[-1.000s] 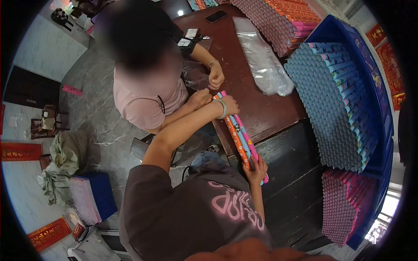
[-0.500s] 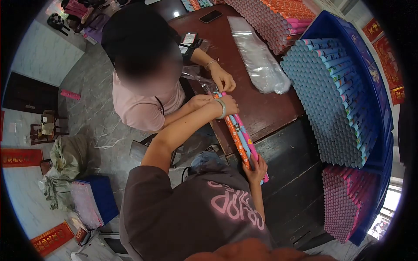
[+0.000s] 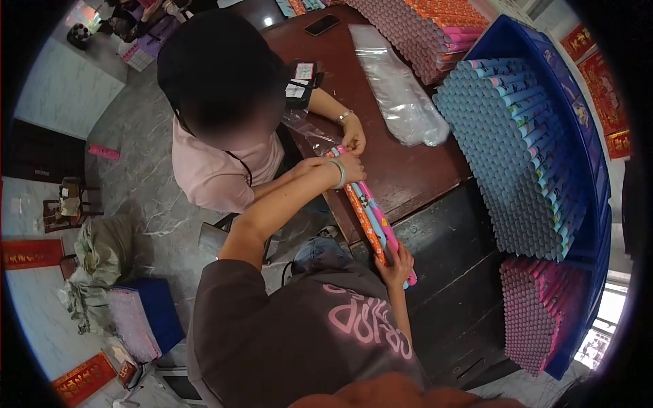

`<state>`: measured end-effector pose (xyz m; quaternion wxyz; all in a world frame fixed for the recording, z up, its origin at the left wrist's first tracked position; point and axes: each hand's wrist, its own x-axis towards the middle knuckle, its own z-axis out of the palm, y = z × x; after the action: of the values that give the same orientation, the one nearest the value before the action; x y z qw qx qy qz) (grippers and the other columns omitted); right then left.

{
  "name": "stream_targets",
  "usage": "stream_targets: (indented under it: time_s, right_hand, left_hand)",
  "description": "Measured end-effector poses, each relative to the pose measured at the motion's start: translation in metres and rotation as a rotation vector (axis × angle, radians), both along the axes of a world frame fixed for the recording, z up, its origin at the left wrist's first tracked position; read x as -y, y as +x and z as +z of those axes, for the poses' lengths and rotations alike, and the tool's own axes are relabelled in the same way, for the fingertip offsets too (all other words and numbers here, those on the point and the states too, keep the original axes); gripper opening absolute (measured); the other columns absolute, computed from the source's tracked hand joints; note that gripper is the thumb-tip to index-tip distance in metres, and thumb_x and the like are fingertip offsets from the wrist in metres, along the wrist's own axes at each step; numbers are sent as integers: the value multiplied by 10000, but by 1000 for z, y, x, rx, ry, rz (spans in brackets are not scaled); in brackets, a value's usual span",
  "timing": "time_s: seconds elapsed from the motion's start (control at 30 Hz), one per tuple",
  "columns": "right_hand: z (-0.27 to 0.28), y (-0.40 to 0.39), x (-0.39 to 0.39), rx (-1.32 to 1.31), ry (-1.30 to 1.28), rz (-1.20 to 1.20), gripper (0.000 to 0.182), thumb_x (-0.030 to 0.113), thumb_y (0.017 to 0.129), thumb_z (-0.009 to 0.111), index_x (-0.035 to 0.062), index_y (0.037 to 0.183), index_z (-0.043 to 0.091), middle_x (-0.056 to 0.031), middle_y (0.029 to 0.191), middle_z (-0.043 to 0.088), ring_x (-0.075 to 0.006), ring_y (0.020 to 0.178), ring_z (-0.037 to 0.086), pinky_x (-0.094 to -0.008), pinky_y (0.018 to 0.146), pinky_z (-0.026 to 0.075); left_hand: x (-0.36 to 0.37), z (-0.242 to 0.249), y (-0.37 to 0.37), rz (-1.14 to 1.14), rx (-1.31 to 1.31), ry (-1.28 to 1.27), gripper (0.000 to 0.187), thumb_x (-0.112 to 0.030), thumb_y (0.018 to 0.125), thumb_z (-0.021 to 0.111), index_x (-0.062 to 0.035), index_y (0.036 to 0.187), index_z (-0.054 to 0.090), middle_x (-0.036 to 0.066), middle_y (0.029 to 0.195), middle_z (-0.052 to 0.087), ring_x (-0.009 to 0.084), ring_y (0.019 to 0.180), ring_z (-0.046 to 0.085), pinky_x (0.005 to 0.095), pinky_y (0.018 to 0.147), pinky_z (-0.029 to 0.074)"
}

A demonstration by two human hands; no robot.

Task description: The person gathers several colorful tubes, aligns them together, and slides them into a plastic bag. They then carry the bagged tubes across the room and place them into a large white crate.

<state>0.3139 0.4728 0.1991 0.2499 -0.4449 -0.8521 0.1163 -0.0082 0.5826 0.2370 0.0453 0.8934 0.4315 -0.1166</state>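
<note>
A bundle of slim patterned rolls [image 3: 371,212], orange, light blue and pink, lies slantwise across the table corner and looks like wrapping paper. My left hand [image 3: 350,166], with a bangle at the wrist, is wrapped over the bundle near its far end. Lower down, my right hand [image 3: 396,265] grips the near end, fingers curled round it. A co-worker's hand [image 3: 354,136] is at the far tip of the rolls, and their other hand [image 3: 311,167] is beside my left hand, partly hidden. Clear plastic film [image 3: 314,132] shows by that tip.
A stack of clear plastic bags [image 3: 401,95] and a phone [image 3: 322,25] lie on the red-brown table [image 3: 422,170]. Blue crates [image 3: 598,224] on the right hold stacked blue rolls [image 3: 503,156] and pink rolls [image 3: 530,319]. The co-worker [image 3: 218,163] sits at the left.
The co-worker's braceleted hand has come down closer to the tip of the rolls. My two hands keep their hold on the bundle, and the view has shifted slightly.
</note>
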Motion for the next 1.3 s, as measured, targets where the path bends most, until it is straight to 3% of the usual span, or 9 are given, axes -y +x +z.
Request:
stream_targets:
  time_s: [0.27, 0.33, 0.63, 1.07, 1.13, 1.17, 1.2, 1.27, 1.3]
  right_hand:
    - [2, 1, -1, 21, 2, -7, 526, 230, 571, 757, 161, 1074, 617, -87, 1170, 555, -261, 1004, 545, -378, 839, 393]
    - [1, 2, -1, 11, -9, -14, 523, 239, 573, 762, 149, 1070, 622, -91, 1174, 553, -268, 1018, 540, -379, 860, 388]
    - [40, 31, -6, 97, 34, -23, 541, 228, 557, 756, 162, 1075, 614, -90, 1173, 547, -268, 1014, 528, -390, 857, 379]
    - [21, 218, 117, 157, -75, -270, 540, 193, 515, 771, 116, 1027, 617, -114, 1173, 550, -308, 1022, 523, -421, 867, 382]
    - [15, 223, 122, 117, -110, -287, 537, 195, 516, 763, 113, 1027, 618, -116, 1179, 543, -309, 1030, 519, -423, 870, 379]
    - [11, 224, 121, 108, -112, -279, 534, 192, 518, 757, 110, 1027, 619, -117, 1181, 537, -309, 1026, 518, -423, 868, 378]
    - [12, 223, 119, 99, -114, -293, 534, 192, 518, 757, 110, 1027, 619, -117, 1181, 537, -309, 1026, 518, -423, 868, 378]
    - [19, 221, 116, 113, -129, -271, 534, 190, 518, 757, 111, 1027, 619, -116, 1175, 538, -307, 1020, 519, -420, 862, 381]
    - [19, 220, 114, 104, -128, -281, 534, 190, 518, 757, 111, 1027, 619, -116, 1175, 538, -307, 1020, 519, -420, 862, 381]
  left_hand:
    - [0, 3, -1, 70, 75, 15, 288, -119, 561, 711, -97, 823, 597, 49, 824, 620, 221, 906, 586, 334, 815, 442]
    - [-2, 3, -4, -151, 139, 272, 123, -130, 671, 604, -117, 793, 616, 30, 792, 628, 207, 872, 603, 364, 725, 467]
    - [-2, 28, 24, 11, 125, 28, 281, -131, 611, 683, -121, 880, 600, 18, 860, 619, 209, 904, 584, 353, 749, 454]
    - [25, -34, 250, -349, 286, -226, 463, -158, 534, 770, -56, 946, 584, 102, 1013, 599, 274, 985, 570, 373, 837, 454]
    - [26, -34, 253, -371, 405, -241, 541, -138, 474, 764, -47, 963, 552, 98, 1001, 550, 281, 1009, 525, 375, 855, 433]
    - [23, -33, 254, -365, 322, -377, 624, -134, 475, 753, -23, 1049, 533, 137, 1123, 516, 304, 1116, 459, 390, 956, 369]
    - [25, -34, 252, -378, 312, -381, 624, -134, 475, 753, -23, 1049, 533, 137, 1123, 516, 304, 1116, 459, 390, 956, 369]
    - [31, -46, 241, -461, 502, -159, 853, -234, 447, 810, 3, 1189, 461, 170, 1247, 462, 288, 1206, 402, 389, 1031, 287]
    - [34, -64, 237, -449, 600, -218, 1077, -301, 385, 832, 17, 1292, 346, 188, 1333, 370, 297, 1296, 282, 416, 1095, 164]
